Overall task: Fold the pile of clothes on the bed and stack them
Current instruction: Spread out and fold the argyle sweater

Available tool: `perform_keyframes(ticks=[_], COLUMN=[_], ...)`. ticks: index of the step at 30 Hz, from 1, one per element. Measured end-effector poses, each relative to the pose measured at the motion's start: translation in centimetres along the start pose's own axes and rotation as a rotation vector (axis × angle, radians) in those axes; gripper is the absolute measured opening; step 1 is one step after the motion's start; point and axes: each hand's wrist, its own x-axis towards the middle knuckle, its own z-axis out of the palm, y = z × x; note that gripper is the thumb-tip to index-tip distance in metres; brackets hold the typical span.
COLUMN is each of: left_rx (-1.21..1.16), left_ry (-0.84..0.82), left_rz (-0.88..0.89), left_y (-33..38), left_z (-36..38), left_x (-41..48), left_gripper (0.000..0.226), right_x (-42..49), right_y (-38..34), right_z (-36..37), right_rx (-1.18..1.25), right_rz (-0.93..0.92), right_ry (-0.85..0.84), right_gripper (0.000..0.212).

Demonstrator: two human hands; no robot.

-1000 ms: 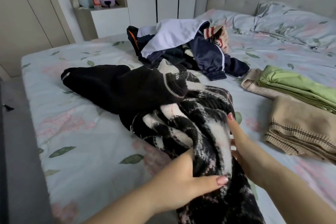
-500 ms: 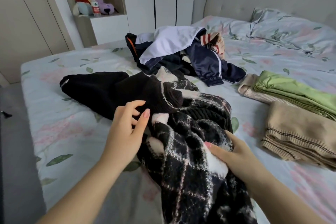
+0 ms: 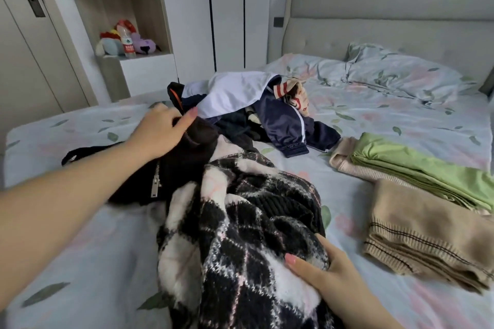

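Head view: we are at the sorting-out step, with one piece being freed before it can be folded. Our left hand (image 3: 163, 131) reaches out to the far side, arm nearly straight. Its fingers and thumb are curled round a bunched end of the black zip garment (image 3: 184, 168), just in front of the unfolded pile (image 3: 240, 93) of navy and white clothes in the middle of the bed (image 3: 80, 248). Our right hand (image 3: 318, 278) stays near, low in the scene, with the thumb laid on top of the plaid knit (image 3: 240, 235) and the fingers tucked under its edge, so it pinches the fabric. The black piece lies partly under the plaid one, and we cannot tell whether they are joined. To the right, well apart from the pile, sit the finished pieces: a green folded garment (image 3: 414, 165) on a pale ribbed one, and a beige sweater (image 3: 427, 235) nearer. Next, we judge, the two hands should pull apart to separate or spread the fabric flat on the open sheet at left. The zip may snag the loose knit, so a slow pull seems wise.
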Motion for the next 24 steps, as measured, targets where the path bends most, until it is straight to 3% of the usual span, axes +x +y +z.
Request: perform_keyframes(ticks=[5, 8, 9, 11, 12, 13, 16, 19, 22, 24], left_rx=[0.155, 0.364, 0.435, 0.486, 0.424, 0.292, -0.092, -0.128, -0.101, -0.112], left_ry=[-0.005, -0.254, -0.313, -0.381, -0.419, -0.465, -0.608, -0.643, -0.694, -0.721], left_rz=[-0.196, -0.292, -0.282, -0.074, 0.010, 0.032, -0.111, -0.208, -0.268, -0.232], left_y=[-4.6, -3.8, -2.7, 0.4, 2.1, 3.9, 7.6, 7.7, 7.4, 6.8], left_z=[-4.7, -4.4, -3.4, -1.0, 0.2, 1.1, 3.5, 5.8, 6.6, 5.7], left_x=[6.9, 7.1, 6.3, 3.7, 2.0, 0.2, -4.7, -8.4, -12.2, -14.4], left_gripper=[0.100, 0.102, 0.099, 0.069, 0.054, 0.055, 0.103, 0.114, 0.093, 0.059], right_x=[0.8, 1.2, 1.2, 1.3, 1.4, 1.2, 0.5, -1.2, -3.7, -5.9], right_y=[0.6, 0.6, 0.5, 0.5, 0.6, 0.4, 0.4, -0.1, -0.3, 0.3], right_z=[-0.1, -0.1, -0.1, 0.0, 0.1, 0.2, 0.4, 0.5, 0.6, 0.3], right_rx=[0.005, 0.014, 0.026, 0.052, 0.053, 0.043, 0.069, 0.113, 0.031, -0.031], right_rz=[-0.026, -0.052, -0.045, -0.059, -0.076, -0.089, -0.106, -0.145, -0.235, -0.269], right_ry=[-0.020, -0.039, -0.043, -0.032, -0.022, -0.012, -0.069, -0.095, -0.125, -0.114], right_gripper=[0.069, 0.057, 0.058, 0.056, 0.050, 0.048, 0.045, 0.031, 0.034, 0.046])
